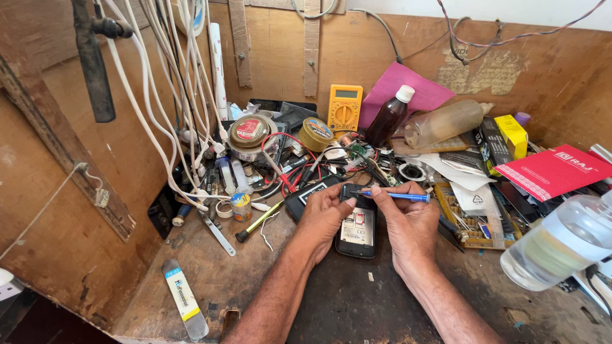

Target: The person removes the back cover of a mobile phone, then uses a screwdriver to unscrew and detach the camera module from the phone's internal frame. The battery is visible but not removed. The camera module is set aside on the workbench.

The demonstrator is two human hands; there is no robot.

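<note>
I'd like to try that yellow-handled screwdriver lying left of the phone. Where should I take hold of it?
Probably by the yellow shaft of the yellow-handled screwdriver, from above. It lies flat and slanted on the bench, black butt nearest you, tip pointing up-right toward the left hand. Cables crowd the tip end, so the lower half is freer.

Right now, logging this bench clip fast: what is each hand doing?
Left hand: closed on the opened phone, steadying it.
Right hand: closed, holding a blue screwdriver, tip at the phone's top edge.
</note>
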